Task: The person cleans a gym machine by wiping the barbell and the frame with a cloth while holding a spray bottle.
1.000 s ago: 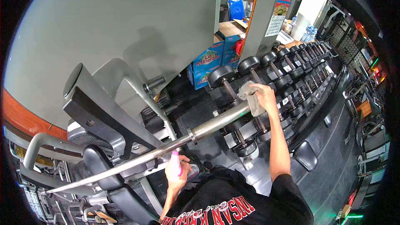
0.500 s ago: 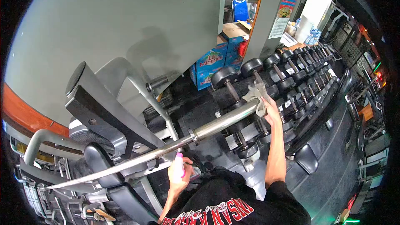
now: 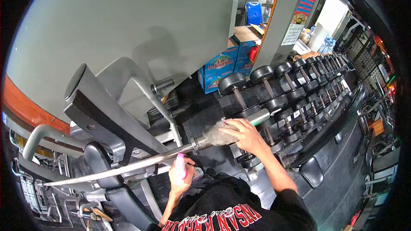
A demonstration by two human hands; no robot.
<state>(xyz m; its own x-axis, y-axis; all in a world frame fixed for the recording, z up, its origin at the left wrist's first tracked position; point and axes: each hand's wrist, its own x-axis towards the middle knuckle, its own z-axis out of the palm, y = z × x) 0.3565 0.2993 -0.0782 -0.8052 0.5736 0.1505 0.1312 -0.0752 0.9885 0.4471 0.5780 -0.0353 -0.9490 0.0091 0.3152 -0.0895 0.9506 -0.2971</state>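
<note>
A long metal barbell (image 3: 122,171) crosses in front of me, its thick sleeve end (image 3: 259,117) pointing to the right. My right hand (image 3: 248,136) presses a grey cloth (image 3: 219,135) around the sleeve, close to its collar (image 3: 195,144). Below the bar, my left hand (image 3: 180,177) is closed around a spray bottle (image 3: 180,164) with a pink and white head. The bottle's body is partly hidden by the fingers. It stays a little apart from the bar.
A two-tier rack of black dumbbells (image 3: 287,77) runs off to the right. Behind the bar stands a bench frame with a dark upright (image 3: 100,119) and black pads (image 3: 100,162). Blue water cartons (image 3: 220,66) are stacked by the wall (image 3: 128,17).
My right hand has slid the cloth left along the sleeve, from its outer end to near the collar. My left hand still holds the spray bottle, slightly shifted.
</note>
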